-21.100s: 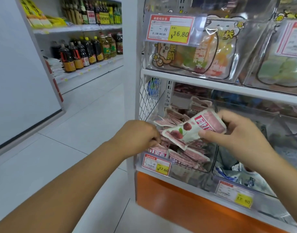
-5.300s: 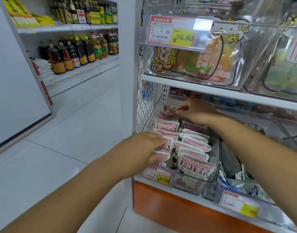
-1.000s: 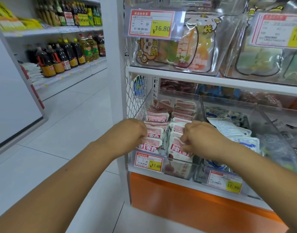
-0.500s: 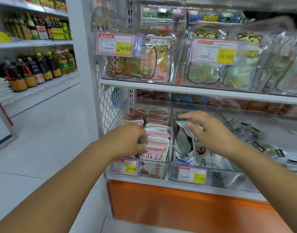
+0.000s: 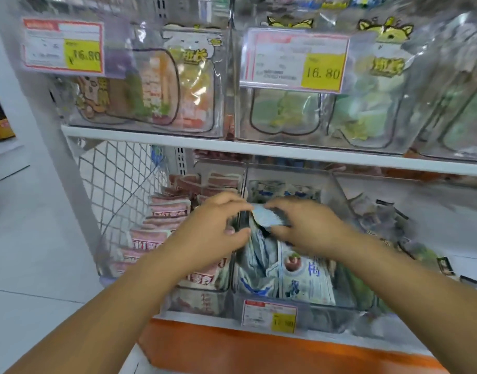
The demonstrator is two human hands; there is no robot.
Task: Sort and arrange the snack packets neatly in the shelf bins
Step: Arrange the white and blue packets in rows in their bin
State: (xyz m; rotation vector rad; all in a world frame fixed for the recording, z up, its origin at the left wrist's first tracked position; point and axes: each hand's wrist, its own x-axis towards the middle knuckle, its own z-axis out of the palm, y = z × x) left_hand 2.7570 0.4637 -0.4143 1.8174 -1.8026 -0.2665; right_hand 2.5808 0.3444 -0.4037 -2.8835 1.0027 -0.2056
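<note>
Both hands meet over the clear middle bin [image 5: 340,310] on the lower shelf. My right hand [image 5: 307,228] pinches a small blue-and-white snack packet [image 5: 265,216] above the bin. My left hand [image 5: 218,228] touches the same packet's left end with its fingertips. More blue-and-white packets [image 5: 307,279] lie jumbled in that bin below the hands. The clear bin [image 5: 161,300] to the left holds pink packets [image 5: 170,206] stacked in tidy rows, partly hidden by my left arm.
The upper shelf [image 5: 259,151] carries clear bins of cartoon-printed bags with yellow price tags [image 5: 322,70]. A wire mesh side panel [image 5: 118,179] closes the shelf's left end. A further bin [image 5: 421,238] with dark packets is at the right. An orange base [image 5: 259,352] runs below.
The view has shifted right and closer. My left hand left the pink packets and came to the middle bin. My right hand has lifted a blue-and-white packet there.
</note>
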